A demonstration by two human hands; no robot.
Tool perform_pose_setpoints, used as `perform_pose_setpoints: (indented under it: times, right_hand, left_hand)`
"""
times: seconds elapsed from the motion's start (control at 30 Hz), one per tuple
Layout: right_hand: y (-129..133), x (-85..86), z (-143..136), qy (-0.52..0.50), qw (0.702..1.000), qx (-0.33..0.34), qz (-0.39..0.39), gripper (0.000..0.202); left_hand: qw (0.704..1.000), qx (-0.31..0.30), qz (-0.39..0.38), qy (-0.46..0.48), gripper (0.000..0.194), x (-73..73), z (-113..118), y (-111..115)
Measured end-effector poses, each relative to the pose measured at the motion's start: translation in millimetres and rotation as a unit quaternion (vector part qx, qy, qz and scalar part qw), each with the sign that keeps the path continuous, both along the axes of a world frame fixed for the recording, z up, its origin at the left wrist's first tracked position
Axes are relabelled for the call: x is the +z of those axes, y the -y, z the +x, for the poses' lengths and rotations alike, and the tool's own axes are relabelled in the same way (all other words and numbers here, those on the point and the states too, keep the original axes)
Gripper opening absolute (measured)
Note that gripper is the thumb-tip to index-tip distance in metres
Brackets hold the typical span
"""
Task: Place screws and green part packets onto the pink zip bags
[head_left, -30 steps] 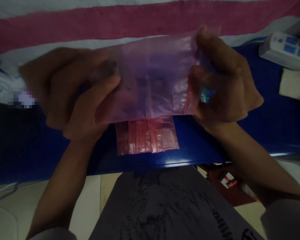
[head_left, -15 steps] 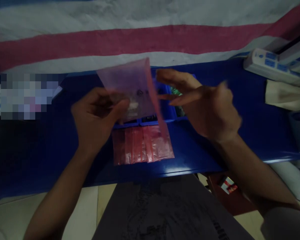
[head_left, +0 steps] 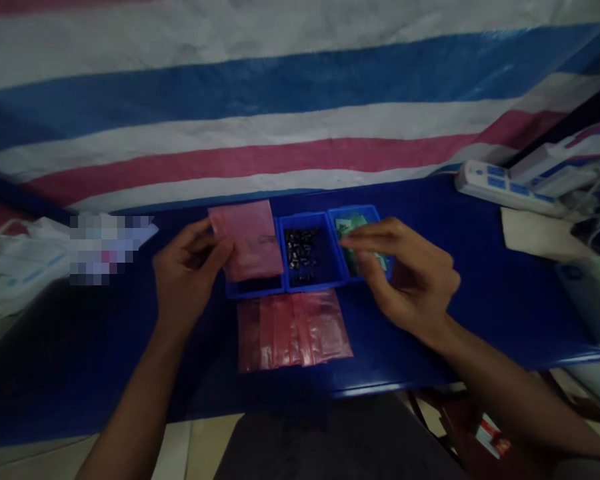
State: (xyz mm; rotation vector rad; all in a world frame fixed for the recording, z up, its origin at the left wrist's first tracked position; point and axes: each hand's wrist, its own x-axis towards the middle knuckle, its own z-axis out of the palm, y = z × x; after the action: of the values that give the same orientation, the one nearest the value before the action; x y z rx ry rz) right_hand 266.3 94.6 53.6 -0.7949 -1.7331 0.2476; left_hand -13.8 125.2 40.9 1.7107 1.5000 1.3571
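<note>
Between thumb and fingers, my left hand (head_left: 187,267) grips a pink translucent bag (head_left: 250,243) above the leftmost blue tray (head_left: 260,291), mostly covering it. Small black parts (head_left: 300,250) lie in the middle blue tray (head_left: 323,257). The right blue tray (head_left: 367,212) has green and pale pieces (head_left: 353,223) in it. My right hand (head_left: 410,273) hovers over that tray's right side, thumb and fingers apart, with nothing visible between them. Overlapping pink bags (head_left: 295,333) lie flat in front of the trays.
A white power strip (head_left: 500,183) and a beige cloth-like item (head_left: 540,233) are at the right. White objects and cables (head_left: 35,263) sit at the far left. Behind the blue table (head_left: 205,380) hangs a striped sheet (head_left: 260,80).
The bag in my left hand has been lowered and turned flatter. My right hand has moved away from the bag, down and right. The camera view has shifted, showing more of the trays.
</note>
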Motion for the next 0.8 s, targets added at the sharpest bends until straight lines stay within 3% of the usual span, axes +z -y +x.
perform_pose_setpoints:
  times: [0.13, 0.2, 0.33, 0.43, 0.7, 0.8]
  right_hand:
    - [5.6, 0.7, 3.0, 0.09, 0.994, 0.068, -0.001, 0.023]
    - [14.2, -4.1, -3.9, 0.204, 0.97, 0.13, 0.001, 0.017]
    - [32.1, -10.8, -19.7, 0.482, 0.855, 0.186, -0.033, 0.032]
    - [32.1, -9.8, -20.3, 0.561, 0.799, 0.194, -0.098, 0.037]
    - [23.1, -14.0, -12.9, 0.562, 0.78, 0.202, -0.19, 0.04]
    - [24.5, -16.2, -12.6, 0.564, 0.775, 0.2, -0.205, 0.031]
  left_hand:
    - [0.99, 0.003, 0.028, -0.14, 0.059, -0.2, -19.6, -9.8]
    - [0.971, -0.051, 0.063, -0.227, 0.059, 5.6, -21.6, -6.7]
    - [0.888, -0.272, 0.047, -0.367, 0.04, 16.7, -20.5, -2.9]
    - [0.855, -0.326, 0.021, -0.403, 0.036, 18.0, -19.2, -9.3]
    - [0.86, -0.327, -0.008, -0.392, 0.033, 19.1, -11.7, -30.1]
    - [0.874, -0.34, -0.027, -0.345, 0.029, 23.2, -6.1, -34.3]
